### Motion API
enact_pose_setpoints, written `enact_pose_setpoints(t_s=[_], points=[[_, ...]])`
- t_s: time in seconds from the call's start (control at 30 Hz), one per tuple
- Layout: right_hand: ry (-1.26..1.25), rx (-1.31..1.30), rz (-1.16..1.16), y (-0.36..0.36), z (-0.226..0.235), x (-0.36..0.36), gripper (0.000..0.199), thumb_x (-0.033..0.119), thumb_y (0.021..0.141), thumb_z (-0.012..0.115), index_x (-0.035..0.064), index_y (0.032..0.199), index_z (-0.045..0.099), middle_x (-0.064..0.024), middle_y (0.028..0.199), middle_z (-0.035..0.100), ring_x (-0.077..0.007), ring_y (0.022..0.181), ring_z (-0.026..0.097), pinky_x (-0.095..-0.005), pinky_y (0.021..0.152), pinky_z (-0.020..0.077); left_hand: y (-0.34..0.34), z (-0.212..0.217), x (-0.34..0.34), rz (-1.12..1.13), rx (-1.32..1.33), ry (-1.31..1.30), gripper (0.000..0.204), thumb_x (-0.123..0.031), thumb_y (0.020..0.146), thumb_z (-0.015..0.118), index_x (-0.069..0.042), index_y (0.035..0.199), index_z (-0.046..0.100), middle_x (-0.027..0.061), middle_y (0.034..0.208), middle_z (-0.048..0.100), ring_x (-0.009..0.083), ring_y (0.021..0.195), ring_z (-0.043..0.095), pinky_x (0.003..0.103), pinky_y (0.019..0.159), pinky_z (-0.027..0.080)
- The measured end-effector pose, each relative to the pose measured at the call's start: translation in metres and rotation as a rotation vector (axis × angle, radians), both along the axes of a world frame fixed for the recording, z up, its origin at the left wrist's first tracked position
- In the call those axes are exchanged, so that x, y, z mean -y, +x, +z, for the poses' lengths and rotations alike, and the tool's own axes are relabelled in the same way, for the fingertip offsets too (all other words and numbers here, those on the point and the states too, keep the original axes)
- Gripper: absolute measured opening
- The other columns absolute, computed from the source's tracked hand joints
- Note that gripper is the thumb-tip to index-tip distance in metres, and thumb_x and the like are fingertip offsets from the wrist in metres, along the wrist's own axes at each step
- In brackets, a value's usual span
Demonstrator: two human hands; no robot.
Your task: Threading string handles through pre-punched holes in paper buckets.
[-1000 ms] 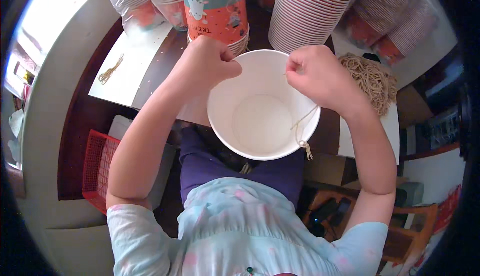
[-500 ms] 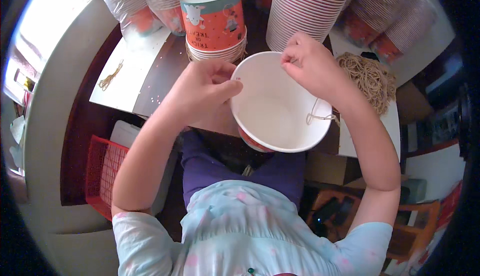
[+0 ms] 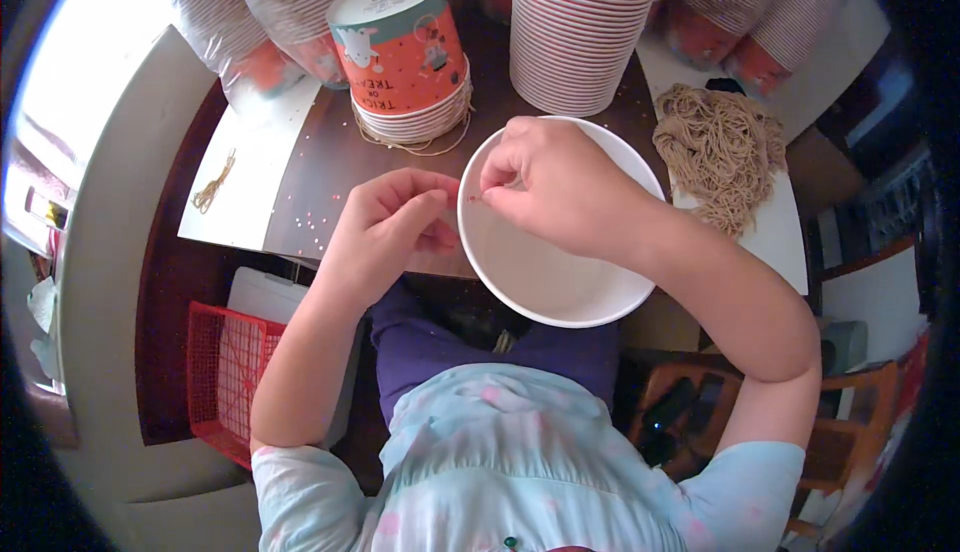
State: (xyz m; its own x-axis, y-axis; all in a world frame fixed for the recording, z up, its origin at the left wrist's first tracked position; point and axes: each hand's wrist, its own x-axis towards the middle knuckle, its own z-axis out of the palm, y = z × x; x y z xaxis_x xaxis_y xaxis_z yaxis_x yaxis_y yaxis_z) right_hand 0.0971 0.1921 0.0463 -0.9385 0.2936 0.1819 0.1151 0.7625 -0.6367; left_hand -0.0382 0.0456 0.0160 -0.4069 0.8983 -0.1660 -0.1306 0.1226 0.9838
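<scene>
A white-lined paper bucket (image 3: 560, 292) is tilted toward me at the table's front edge, its open mouth showing. My right hand (image 3: 560, 187) reaches inside it, thumb and forefinger pinched close to the left wall, beside a small reddish mark. Whatever that pinch holds is too small to make out. Outside the left rim, my left hand (image 3: 390, 227) has its thumb and forefinger together against the bucket; anything between them is hidden. My right hand and forearm cover the bucket's right side.
Upside-down orange buckets (image 3: 400, 62) with cords around them stand at the back left. Beyond the bucket rises a tall stack of buckets (image 3: 575, 42). A heap of tan cords (image 3: 720, 147) lies right, a small cord bundle (image 3: 213, 184) left. Below sits a red basket (image 3: 230, 372).
My right hand has moved left and down from the far rim into the bucket. My left hand has shifted lower outside the rim. The cord loop at the right wall is now hidden.
</scene>
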Motion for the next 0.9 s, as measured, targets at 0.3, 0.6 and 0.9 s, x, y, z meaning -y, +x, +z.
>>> enact_pose_setpoints(t_s=[0.3, 0.6, 0.9], points=[[0.114, -0.071, -0.027, -0.005, -0.009, 0.005, 0.010, 0.009, 0.072, 0.061, 0.0023, 0.075, 0.067, -0.0130, 0.079, 0.058, -0.0275, 0.075, 0.059, -0.0379, 0.068, 0.0478, 0.004, -0.004, 0.000, -0.012, -0.063, 0.036, 0.021, -0.009, 0.091, 0.052, 0.006, 0.103, 0.059, 0.0063, 0.085, 0.064, 0.0093, 0.073, 0.062, 0.022, 0.066, 0.052], [0.094, -0.060, -0.010, -0.008, -0.013, 0.007, 0.009, 0.007, 0.072, 0.061, 0.0024, 0.076, 0.067, -0.0126, 0.079, 0.059, -0.0285, 0.075, 0.059, -0.0380, 0.068, 0.0480, 0.006, 0.001, -0.001, -0.045, -0.356, 0.023, 0.022, -0.004, 0.088, 0.054, 0.007, 0.105, 0.061, 0.0076, 0.084, 0.067, 0.0101, 0.074, 0.063, 0.024, 0.068, 0.051], [-0.209, 0.245, 0.024, 0.008, 0.011, 0.003, 0.033, 0.017, 0.077, 0.067, 0.0011, 0.105, 0.062, -0.0126, 0.094, 0.063, -0.0202, 0.085, 0.062, -0.0328, 0.073, 0.0481, 0.010, 0.004, 0.003, -0.013, -0.709, -0.004, 0.015, -0.009, 0.080, 0.060, 0.005, 0.085, 0.062, 0.0106, 0.068, 0.062, 0.0126, 0.062, 0.059, 0.030, 0.058, 0.048]])
